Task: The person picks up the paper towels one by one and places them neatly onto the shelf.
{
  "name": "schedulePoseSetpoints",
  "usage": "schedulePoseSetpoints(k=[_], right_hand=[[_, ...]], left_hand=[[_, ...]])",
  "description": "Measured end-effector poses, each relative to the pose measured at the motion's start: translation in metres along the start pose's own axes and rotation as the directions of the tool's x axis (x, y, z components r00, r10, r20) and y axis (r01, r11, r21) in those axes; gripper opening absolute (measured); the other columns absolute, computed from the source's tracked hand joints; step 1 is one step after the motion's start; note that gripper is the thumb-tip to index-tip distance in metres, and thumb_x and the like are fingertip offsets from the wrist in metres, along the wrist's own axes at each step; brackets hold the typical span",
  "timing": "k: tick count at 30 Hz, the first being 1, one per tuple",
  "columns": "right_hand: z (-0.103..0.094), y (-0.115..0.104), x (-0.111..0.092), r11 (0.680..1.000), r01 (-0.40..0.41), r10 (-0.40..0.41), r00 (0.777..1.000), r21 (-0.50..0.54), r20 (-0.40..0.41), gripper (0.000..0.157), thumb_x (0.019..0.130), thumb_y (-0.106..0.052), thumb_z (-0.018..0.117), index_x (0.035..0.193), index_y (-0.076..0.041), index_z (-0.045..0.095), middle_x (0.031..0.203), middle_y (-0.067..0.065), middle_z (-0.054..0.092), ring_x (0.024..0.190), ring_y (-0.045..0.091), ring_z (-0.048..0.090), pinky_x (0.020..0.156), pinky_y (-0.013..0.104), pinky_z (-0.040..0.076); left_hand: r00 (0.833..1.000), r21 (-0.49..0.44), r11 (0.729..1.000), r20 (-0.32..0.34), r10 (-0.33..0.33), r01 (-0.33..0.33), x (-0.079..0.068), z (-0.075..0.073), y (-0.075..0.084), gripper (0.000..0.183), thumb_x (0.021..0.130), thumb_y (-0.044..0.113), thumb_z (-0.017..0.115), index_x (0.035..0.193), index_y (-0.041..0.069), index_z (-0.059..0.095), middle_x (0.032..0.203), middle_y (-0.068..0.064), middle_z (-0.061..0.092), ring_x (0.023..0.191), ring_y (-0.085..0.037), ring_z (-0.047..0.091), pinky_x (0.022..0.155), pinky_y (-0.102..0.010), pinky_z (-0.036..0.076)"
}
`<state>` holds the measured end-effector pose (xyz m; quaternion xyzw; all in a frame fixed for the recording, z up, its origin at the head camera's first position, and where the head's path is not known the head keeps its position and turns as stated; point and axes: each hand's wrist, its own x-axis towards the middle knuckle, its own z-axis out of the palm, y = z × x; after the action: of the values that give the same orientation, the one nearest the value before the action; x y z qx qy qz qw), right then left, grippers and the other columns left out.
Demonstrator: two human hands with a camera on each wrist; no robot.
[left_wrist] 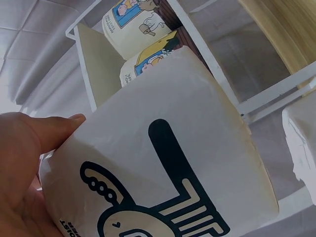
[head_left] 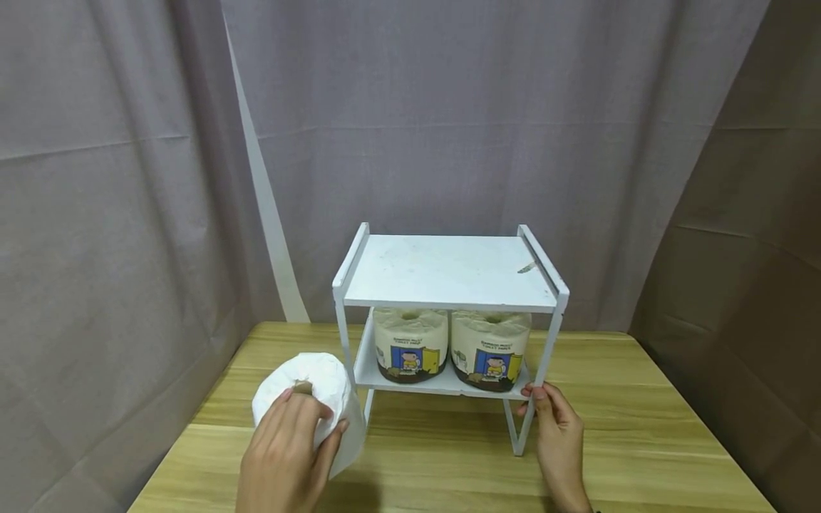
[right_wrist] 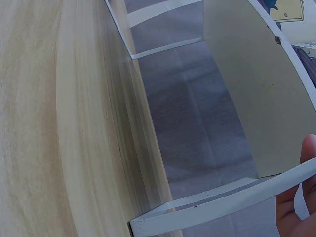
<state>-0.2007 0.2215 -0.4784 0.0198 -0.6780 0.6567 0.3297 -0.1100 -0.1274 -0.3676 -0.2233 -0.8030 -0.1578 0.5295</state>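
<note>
My left hand (head_left: 285, 445) grips a white wrapped toilet paper roll (head_left: 349, 427) from above, fingers at its core hole and thumb on its side. Seen from the left wrist, a dark cartoon print (left_wrist: 168, 148) covers the wrapper. The roll is in front of the left side of a white two-tier rack (head_left: 449, 267). On the rack's lower shelf, two more toilet paper rolls (head_left: 410, 349) (head_left: 492, 356) stand upright side by side, their cartoon labels facing me. With thumb and fingers, my right hand (head_left: 558, 434) holds the rack's front right leg at the lower shelf's corner.
The rack stands on a wooden table (head_left: 616, 420). Grey curtains (head_left: 449, 107) hang behind it and on both sides. On the rack's upper shelf, near the right rail, is a small dark mark (head_left: 527, 268). A white ragged-edged thing (left_wrist: 303, 143) shows at the left wrist view's right edge.
</note>
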Motion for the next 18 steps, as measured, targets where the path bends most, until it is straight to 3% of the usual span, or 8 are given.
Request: schedulePoseSetpoints(k=[18], right_hand=[[-0.0008, -0.0021, 0.0003, 1.000, 0.004, -0.004, 1.000, -0.007, 0.013, 0.026, 0.099, -0.011, 0.050, 0.110, 0.007, 0.064, 0.093, 0.006, 0.069, 0.068, 0.018, 0.064, 0.074, 0.019, 0.050]], left_hand=[[1.000, -0.024, 1.000, 0.019, -0.020, 0.021, 0.0076, -0.0053, 0.0036, 0.033, 0.099, 0.039, 0.049, 0.089, 0.008, 0.057, 0.083, 0.001, 0.055, 0.091, -0.022, 0.061, 0.103, -0.038, 0.039]])
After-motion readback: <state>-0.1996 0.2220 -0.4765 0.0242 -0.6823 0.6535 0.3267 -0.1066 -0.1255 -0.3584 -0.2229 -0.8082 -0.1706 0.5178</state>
